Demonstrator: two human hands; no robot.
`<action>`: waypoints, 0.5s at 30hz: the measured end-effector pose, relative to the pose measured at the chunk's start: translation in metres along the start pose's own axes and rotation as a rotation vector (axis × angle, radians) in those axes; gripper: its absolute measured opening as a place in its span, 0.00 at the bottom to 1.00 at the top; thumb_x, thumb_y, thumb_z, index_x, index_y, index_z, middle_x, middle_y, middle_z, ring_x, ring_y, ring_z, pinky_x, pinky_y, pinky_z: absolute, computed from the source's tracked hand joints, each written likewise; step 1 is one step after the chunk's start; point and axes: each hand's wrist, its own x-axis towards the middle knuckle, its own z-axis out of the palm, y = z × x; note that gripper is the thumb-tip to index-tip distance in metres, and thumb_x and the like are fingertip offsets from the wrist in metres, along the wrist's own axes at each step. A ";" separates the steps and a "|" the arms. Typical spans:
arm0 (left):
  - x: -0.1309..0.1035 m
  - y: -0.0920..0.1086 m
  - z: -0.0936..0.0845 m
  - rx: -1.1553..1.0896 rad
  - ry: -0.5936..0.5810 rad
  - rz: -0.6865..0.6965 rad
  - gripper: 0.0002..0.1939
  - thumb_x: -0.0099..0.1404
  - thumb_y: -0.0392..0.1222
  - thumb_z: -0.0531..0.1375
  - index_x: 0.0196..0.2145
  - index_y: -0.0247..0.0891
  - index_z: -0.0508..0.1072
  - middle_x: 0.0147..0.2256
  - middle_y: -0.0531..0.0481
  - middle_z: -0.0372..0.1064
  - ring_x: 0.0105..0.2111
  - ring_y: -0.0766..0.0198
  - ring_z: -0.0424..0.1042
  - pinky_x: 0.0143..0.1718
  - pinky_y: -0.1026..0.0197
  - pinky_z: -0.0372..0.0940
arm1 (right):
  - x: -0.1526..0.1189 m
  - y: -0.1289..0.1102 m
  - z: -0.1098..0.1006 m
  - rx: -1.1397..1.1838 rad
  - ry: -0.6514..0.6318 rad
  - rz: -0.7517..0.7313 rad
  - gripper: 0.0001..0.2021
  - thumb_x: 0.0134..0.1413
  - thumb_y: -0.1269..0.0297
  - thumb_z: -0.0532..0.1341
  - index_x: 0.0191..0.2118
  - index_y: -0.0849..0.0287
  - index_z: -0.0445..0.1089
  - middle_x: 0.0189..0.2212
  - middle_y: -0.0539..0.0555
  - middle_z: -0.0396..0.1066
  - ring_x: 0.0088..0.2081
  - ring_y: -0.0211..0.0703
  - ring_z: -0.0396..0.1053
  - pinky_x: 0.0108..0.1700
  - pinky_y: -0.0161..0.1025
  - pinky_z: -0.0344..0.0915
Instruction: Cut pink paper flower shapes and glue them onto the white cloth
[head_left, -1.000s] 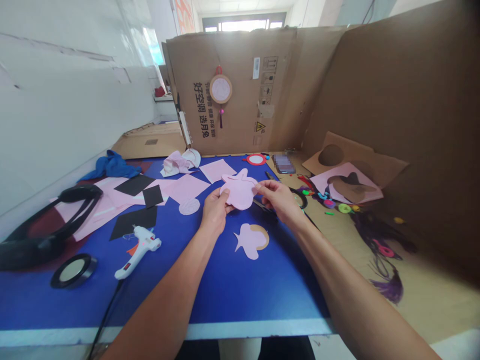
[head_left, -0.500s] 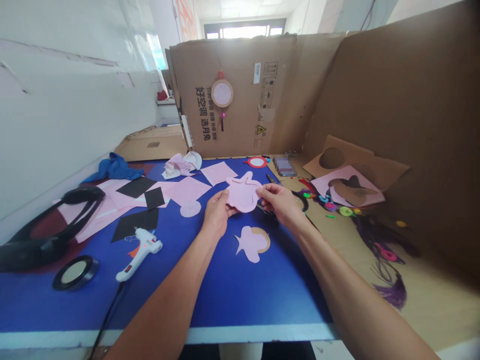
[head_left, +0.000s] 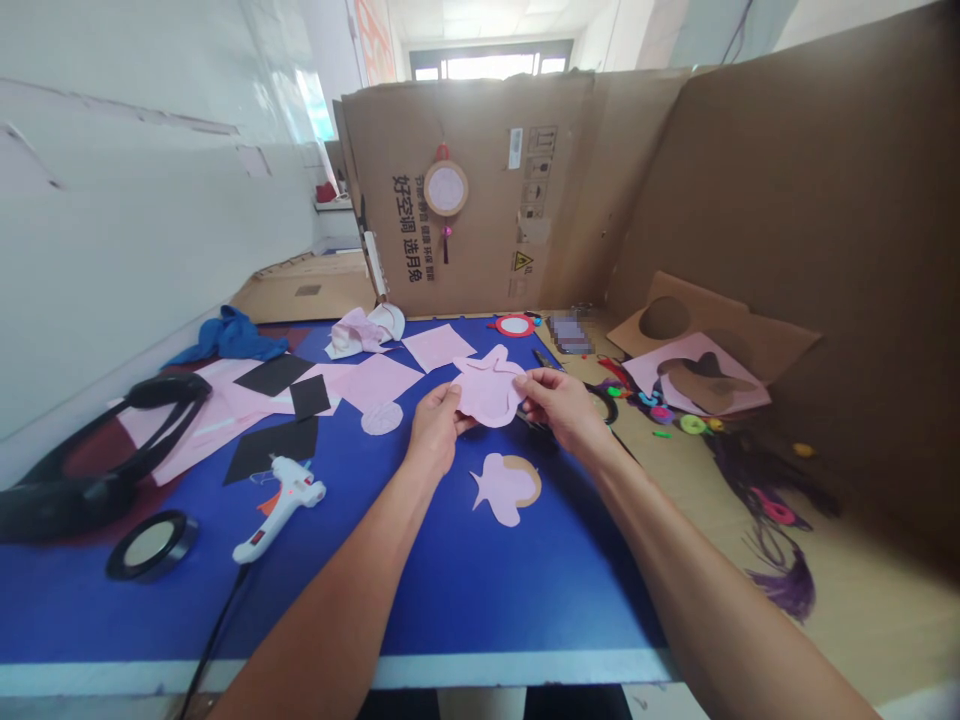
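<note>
A pink fabric or paper cutout (head_left: 489, 392) with a wavy outline is held up over the blue table between both hands. My left hand (head_left: 435, 425) pinches its left edge, thumb on top and fingers beneath. At its right edge, my right hand (head_left: 559, 400) grips it between thumb and fingers. Raised layers show on the cutout's face; what lies behind it is hidden. Just below, on the table, lies another pink cutout (head_left: 501, 490) with a tan round piece showing along its right side.
At left are a white glue gun (head_left: 281, 505), a roll of black tape (head_left: 152, 545), black squares (head_left: 271, 450) and pink sheets (head_left: 375, 380). Right of the blue table (head_left: 465, 600) lie purple tassels (head_left: 787, 580) and cardboard pieces (head_left: 780, 335). A cardboard wall (head_left: 480, 250) stands behind.
</note>
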 end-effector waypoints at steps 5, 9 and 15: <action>-0.001 -0.001 0.000 0.003 -0.004 0.004 0.14 0.66 0.49 0.72 0.37 0.36 0.79 0.34 0.44 0.82 0.35 0.55 0.83 0.42 0.52 0.79 | 0.001 0.001 -0.001 -0.001 0.006 0.001 0.25 0.36 0.44 0.82 0.31 0.56 0.76 0.20 0.47 0.71 0.21 0.33 0.65 0.20 0.29 0.63; 0.000 -0.001 0.000 0.006 -0.002 0.004 0.15 0.65 0.50 0.72 0.36 0.36 0.78 0.33 0.44 0.81 0.34 0.55 0.82 0.40 0.54 0.78 | 0.001 0.001 -0.002 -0.010 0.007 0.009 0.25 0.36 0.43 0.82 0.31 0.57 0.76 0.19 0.46 0.70 0.20 0.33 0.64 0.20 0.30 0.63; 0.001 -0.001 0.000 0.000 0.007 0.006 0.16 0.63 0.51 0.74 0.37 0.37 0.78 0.32 0.47 0.81 0.32 0.58 0.80 0.38 0.56 0.77 | 0.000 0.000 -0.001 -0.029 0.017 0.003 0.25 0.39 0.42 0.81 0.31 0.56 0.76 0.19 0.47 0.70 0.20 0.34 0.64 0.20 0.30 0.61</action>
